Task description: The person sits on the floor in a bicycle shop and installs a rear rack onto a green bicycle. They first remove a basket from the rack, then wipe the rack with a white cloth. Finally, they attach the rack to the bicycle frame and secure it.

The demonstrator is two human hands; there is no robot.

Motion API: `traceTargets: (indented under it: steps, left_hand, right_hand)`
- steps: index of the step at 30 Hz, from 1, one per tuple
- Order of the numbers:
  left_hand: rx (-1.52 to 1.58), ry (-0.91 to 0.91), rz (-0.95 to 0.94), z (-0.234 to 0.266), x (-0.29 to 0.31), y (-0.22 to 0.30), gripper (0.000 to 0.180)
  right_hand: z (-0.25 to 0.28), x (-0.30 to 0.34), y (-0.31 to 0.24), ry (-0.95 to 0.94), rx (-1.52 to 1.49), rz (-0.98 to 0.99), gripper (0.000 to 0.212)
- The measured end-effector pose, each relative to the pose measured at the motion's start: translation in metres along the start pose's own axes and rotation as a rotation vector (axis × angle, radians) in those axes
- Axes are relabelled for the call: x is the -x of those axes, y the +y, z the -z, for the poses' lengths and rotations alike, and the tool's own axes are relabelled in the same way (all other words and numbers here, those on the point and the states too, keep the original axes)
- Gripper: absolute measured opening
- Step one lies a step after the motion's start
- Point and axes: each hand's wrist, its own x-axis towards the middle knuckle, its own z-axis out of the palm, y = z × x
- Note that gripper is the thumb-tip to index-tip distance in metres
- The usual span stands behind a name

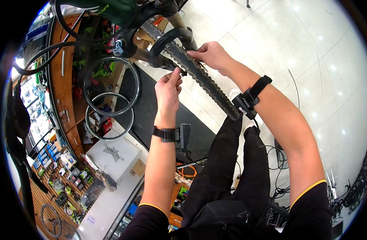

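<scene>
A bicycle's front wheel with a knobby black tyre [210, 89] runs down the middle of the view, held in a suspension fork [179, 24] whose black arch [166, 39] curves over the tread. On the wheel's left side, my left hand [168, 89] has thumb and fingers closed at a small black part [183, 73] low on the fork leg. What exactly the fingertips grip there is hidden. Across the tyre, my right hand [214, 56] pinches with its fingertips against the wheel's right side, at the fork leg. Its fingers cover whatever is between them.
The bicycle's green frame [118, 11] and looping black cables [57, 47] fill the upper left. Two wheel rims [132, 96] lean by a wooden cabinet [63, 74]. A white box [111, 160] lies on a counter. Black cables [277, 160] lie near my feet.
</scene>
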Motion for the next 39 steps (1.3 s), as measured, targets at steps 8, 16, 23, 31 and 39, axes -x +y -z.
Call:
traceTargets:
  steps: [8,16,23,31,39]
  left_hand:
    - [0.035,0.031,0.034,-0.012,0.010,0.013,0.022]
    - [0.031,-0.005,0.010,-0.011,0.007,0.013,0.027]
    - [-0.124,0.003,-0.069,-0.013,0.014,0.009,0.019]
    - [-0.168,-0.085,-0.074,0.033,-0.034,0.000,0.018]
    - [-0.947,0.148,-0.361,0.027,0.043,-0.023,0.041]
  right_hand:
    - [0.003,0.001,-0.010,-0.055,0.097,-0.066,0.037]
    - [-0.002,-0.003,0.002,-0.047,-0.079,-0.039,0.042]
    - [-0.002,-0.004,0.022,0.091,0.264,0.176,0.066]
    - [0.103,0.092,0.138,0.418,0.006,-0.084,0.043]
    - [0.183,0.329,0.427,0.812,-0.051,-0.668,0.043]
